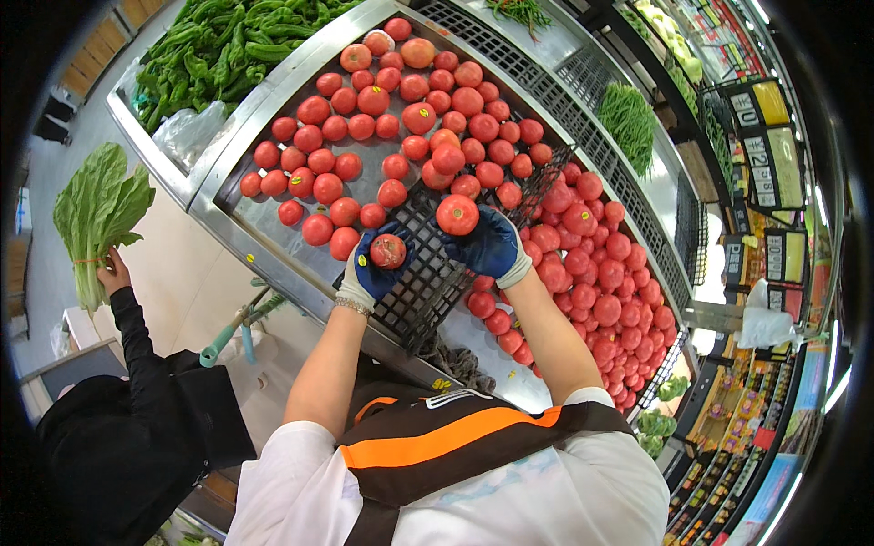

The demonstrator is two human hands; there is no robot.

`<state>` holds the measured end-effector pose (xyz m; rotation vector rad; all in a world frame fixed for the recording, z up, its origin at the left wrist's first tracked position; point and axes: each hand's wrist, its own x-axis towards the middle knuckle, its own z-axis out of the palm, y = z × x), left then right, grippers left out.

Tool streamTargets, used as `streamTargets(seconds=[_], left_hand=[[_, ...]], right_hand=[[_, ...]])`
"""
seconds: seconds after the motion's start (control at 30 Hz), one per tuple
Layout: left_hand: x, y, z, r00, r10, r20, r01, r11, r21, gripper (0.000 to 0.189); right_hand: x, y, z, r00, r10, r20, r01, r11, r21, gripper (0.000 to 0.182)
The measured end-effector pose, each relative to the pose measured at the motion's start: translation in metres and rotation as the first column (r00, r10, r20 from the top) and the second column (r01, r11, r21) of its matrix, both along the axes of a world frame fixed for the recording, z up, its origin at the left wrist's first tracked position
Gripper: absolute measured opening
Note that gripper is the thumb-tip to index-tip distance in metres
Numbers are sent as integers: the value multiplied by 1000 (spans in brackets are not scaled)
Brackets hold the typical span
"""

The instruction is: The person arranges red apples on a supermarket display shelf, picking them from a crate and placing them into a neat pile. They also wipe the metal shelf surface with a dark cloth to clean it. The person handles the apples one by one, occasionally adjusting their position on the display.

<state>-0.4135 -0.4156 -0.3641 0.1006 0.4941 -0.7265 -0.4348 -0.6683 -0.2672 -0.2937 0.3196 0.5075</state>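
My left hand (382, 263), in a white knit glove with a blue coated palm, holds a tomato with brown scarring (388, 251). In the same kind of glove, my right hand (483, 240) has a larger smooth tomato (457, 215) resting at its fingers. Both hands are over a black plastic crate (416, 273) set on the metal display stand. Spread-out tomatoes (334, 128) cover the tray beyond and to the left. On the right, many more tomatoes (608, 273) lie in a heap. Some of them carry small yellow stickers.
A dark cloth (459, 362) lies by the stand's metal front edge (273, 269). Green peppers (252, 41) fill the far-left bay. A person in black (136, 437) stands at left, holding leafy greens (102, 218). Green beans (625, 126) lie on the far right shelf.
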Motion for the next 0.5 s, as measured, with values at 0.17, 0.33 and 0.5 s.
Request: streamTargets(seconds=[0.17, 0.33, 0.5], left_hand=[[-8, -2, 30, 998, 32, -45, -32, 999, -2, 49], [-7, 17, 2, 997, 52, 60, -53, 998, 25, 50], [-21, 38, 8, 997, -53, 62, 47, 995, 93, 55]], right_hand=[[-39, -4, 10, 994, -95, 60, 92, 995, 47, 47], [-111, -8, 42, 983, -135, 127, 172, 917, -360, 54], [-226, -4, 34, 931, 358, 72, 88, -30, -996, 64]])
